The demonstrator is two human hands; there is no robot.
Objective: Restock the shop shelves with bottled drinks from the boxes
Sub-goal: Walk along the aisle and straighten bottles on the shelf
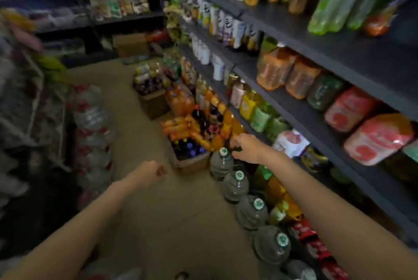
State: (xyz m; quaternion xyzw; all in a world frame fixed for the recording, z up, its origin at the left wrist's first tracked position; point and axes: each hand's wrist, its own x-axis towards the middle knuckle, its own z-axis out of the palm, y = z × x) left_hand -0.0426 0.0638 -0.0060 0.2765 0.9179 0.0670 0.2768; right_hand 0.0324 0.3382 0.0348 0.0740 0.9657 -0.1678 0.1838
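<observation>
Reaching right hand past the first green-capped water jug, fingers curled on something dark, unidentifiable; left hand clenched, apparently holding nothing, left of that jug; cardboard box of bottled drinks just beside it.

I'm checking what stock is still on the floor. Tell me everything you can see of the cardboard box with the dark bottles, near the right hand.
The cardboard box is plain brown, open at the top and sits on the floor at the foot of the shelves. It holds upright dark bottles with blue or dark caps; orange packs lie across its far side. A big water jug stands against its right corner. The right hand hovers just beyond it, not touching it. The picture is too blurred to show any print on the box.
</observation>
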